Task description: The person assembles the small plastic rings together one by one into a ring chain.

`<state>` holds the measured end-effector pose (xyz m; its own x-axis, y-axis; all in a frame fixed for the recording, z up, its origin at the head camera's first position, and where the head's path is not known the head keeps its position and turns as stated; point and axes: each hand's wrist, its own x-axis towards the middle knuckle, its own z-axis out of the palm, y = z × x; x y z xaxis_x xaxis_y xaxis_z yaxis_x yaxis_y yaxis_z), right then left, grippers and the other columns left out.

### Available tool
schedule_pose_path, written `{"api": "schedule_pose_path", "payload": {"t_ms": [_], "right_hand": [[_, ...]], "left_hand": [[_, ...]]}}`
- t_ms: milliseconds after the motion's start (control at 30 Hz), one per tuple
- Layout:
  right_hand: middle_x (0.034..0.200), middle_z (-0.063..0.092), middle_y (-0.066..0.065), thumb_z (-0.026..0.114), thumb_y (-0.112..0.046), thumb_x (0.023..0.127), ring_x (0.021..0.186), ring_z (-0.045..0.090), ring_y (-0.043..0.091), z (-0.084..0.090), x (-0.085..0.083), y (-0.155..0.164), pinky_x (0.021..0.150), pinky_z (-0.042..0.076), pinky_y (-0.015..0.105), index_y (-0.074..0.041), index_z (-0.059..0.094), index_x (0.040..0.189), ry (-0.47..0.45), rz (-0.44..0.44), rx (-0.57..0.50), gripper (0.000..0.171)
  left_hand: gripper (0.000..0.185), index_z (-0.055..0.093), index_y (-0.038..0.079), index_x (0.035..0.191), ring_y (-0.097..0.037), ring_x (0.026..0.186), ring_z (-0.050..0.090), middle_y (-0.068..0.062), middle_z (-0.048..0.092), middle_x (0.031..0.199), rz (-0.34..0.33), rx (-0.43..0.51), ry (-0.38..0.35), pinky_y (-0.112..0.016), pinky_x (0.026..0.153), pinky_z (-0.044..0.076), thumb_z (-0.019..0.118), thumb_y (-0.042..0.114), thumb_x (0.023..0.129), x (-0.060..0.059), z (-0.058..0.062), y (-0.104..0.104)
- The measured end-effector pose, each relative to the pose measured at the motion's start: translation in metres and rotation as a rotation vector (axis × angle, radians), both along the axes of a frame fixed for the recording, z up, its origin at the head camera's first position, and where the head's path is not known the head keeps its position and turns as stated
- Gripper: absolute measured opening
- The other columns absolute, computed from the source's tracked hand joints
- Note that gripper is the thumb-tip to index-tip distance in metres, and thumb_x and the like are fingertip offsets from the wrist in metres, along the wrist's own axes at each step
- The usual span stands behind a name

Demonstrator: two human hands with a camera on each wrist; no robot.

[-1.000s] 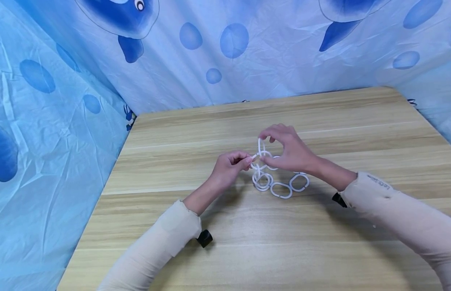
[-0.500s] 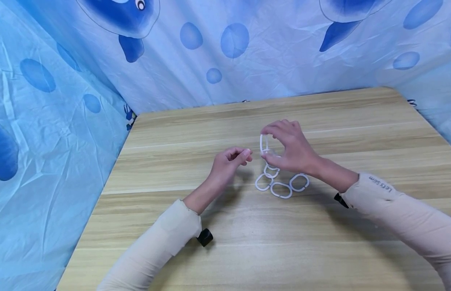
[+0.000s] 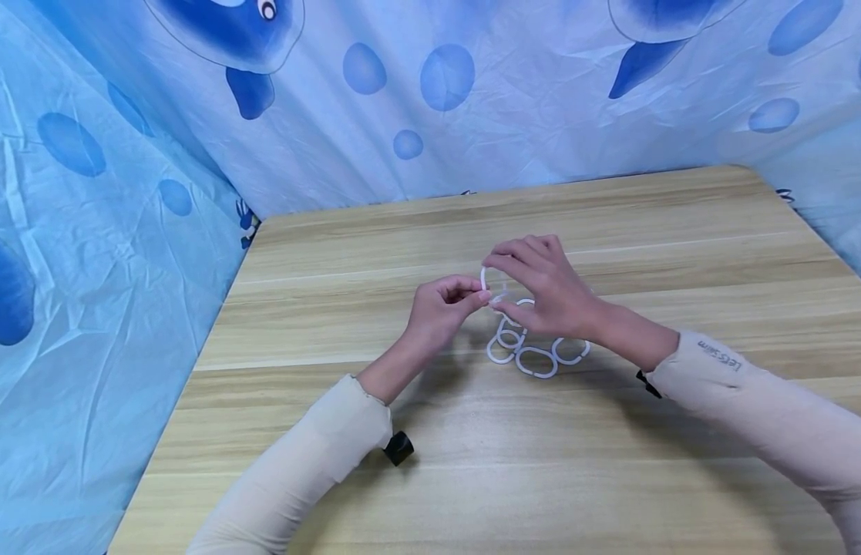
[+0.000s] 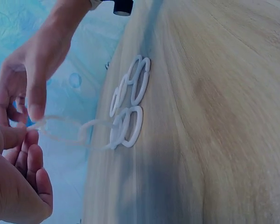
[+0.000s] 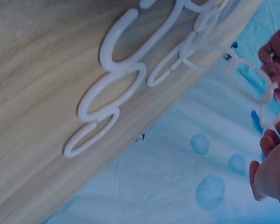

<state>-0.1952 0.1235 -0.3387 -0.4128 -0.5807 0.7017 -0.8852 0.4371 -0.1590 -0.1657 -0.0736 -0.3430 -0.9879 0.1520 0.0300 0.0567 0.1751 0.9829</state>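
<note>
Head view: left hand (image 3: 444,308) pinches and right hand (image 3: 544,289) grips, thumb and finger spread, the white chain's (image 3: 538,349) raised link (image 3: 483,276), short of the desk's (image 3: 610,462) far edge; I'd guess light, stiff, best pinched sideways.

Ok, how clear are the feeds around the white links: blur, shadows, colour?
Head: fairly crisp, soft shadows below the left hand on the table; left wrist: hazy, the raised links pale and smeared; right wrist: dim, bluish, the resting links clearer than the raised ones.
</note>
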Motion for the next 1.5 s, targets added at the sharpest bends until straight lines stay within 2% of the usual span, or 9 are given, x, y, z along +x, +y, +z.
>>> {"api": "schedule_pose_path", "payload": {"t_ms": [167,267,400,500,667,833,1000,1300,1500], "right_hand": [[0.118,0.058,0.015,0.082,-0.015,0.073,0.104,0.05,0.032,0.004,-0.002,0.02,0.082,0.03,0.046,-0.002,0.06,0.123,-0.086,-0.054,-0.015,0.056],[0.116,0.059,0.015,0.081,-0.008,0.074,0.106,0.05,0.032,0.004,-0.004,0.037,0.082,0.029,0.047,-0.001,0.061,0.122,-0.161,-0.115,-0.05,0.052],[0.111,0.061,0.013,0.079,-0.005,0.076,0.098,0.049,0.028,0.004,-0.007,0.057,0.081,0.028,0.047,-0.001,0.063,0.118,-0.302,-0.184,-0.054,0.045],[0.107,0.062,0.012,0.078,-0.007,0.078,0.094,0.049,0.027,0.001,-0.008,0.07,0.079,0.027,0.047,-0.001,0.063,0.118,-0.409,-0.221,0.034,0.043],[0.11,0.063,0.016,0.075,-0.009,0.081,0.1,0.05,0.033,-0.007,-0.012,0.088,0.076,0.029,0.051,-0.004,0.062,0.124,-0.535,-0.231,0.264,0.045],[0.112,0.061,0.012,0.078,-0.004,0.076,0.097,0.048,0.031,-0.016,-0.018,0.1,0.074,0.031,0.05,-0.012,0.062,0.127,-0.539,-0.18,0.415,0.054],[0.111,0.057,0.006,0.076,0.001,0.074,0.094,0.044,0.025,-0.025,-0.021,0.107,0.074,0.03,0.047,-0.017,0.06,0.131,-0.508,-0.151,0.492,0.063],[0.1,0.058,-0.002,0.079,-0.003,0.074,0.087,0.043,0.019,-0.039,-0.028,0.115,0.072,0.028,0.045,-0.018,0.066,0.125,-0.422,-0.127,0.444,0.055],[0.097,0.057,0.0,0.079,-0.004,0.074,0.085,0.042,0.018,-0.04,-0.029,0.117,0.071,0.026,0.04,-0.015,0.068,0.121,-0.49,-0.157,0.406,0.049]], "left_hand": [[0.01,0.072,0.005,0.094,-0.01,0.08,0.061,-0.004,0.071,0.087,0.057,-0.014,-0.04,-0.022,0.072,0.05,0.072,0.012,0.087,-0.001,-0.003,-0.003],[0.01,0.072,0.005,0.094,-0.011,0.081,0.061,-0.005,0.07,0.087,0.083,-0.014,-0.059,-0.03,0.078,0.052,0.072,0.012,0.086,-0.002,-0.004,-0.005],[0.011,0.072,0.004,0.094,-0.011,0.08,0.06,-0.005,0.069,0.087,0.098,0.003,-0.061,-0.045,0.086,0.051,0.072,0.012,0.086,-0.003,-0.005,-0.007],[0.012,0.071,0.003,0.095,-0.011,0.079,0.06,-0.005,0.069,0.086,0.096,0.025,-0.055,-0.05,0.088,0.049,0.072,0.011,0.087,-0.003,-0.005,-0.008],[0.011,0.071,0.002,0.095,-0.01,0.077,0.06,-0.004,0.068,0.083,0.096,0.023,-0.046,-0.05,0.087,0.049,0.072,0.01,0.087,-0.003,-0.004,-0.008],[0.012,0.071,0.002,0.095,-0.01,0.076,0.059,-0.004,0.068,0.083,0.09,0.014,-0.05,-0.048,0.085,0.05,0.072,0.011,0.087,-0.003,-0.004,-0.007],[0.011,0.071,0.002,0.095,-0.01,0.075,0.059,-0.003,0.068,0.083,0.083,0.015,-0.051,-0.049,0.084,0.05,0.071,0.01,0.087,-0.002,-0.004,-0.005],[0.011,0.07,0.001,0.094,-0.009,0.072,0.057,0.0,0.065,0.079,0.07,0.021,-0.033,-0.044,0.079,0.051,0.071,0.008,0.087,-0.002,-0.006,-0.006],[0.011,0.071,0.001,0.094,-0.009,0.073,0.058,-0.001,0.066,0.079,0.069,0.02,-0.044,-0.04,0.077,0.051,0.071,0.008,0.087,-0.001,-0.006,-0.007]]}}
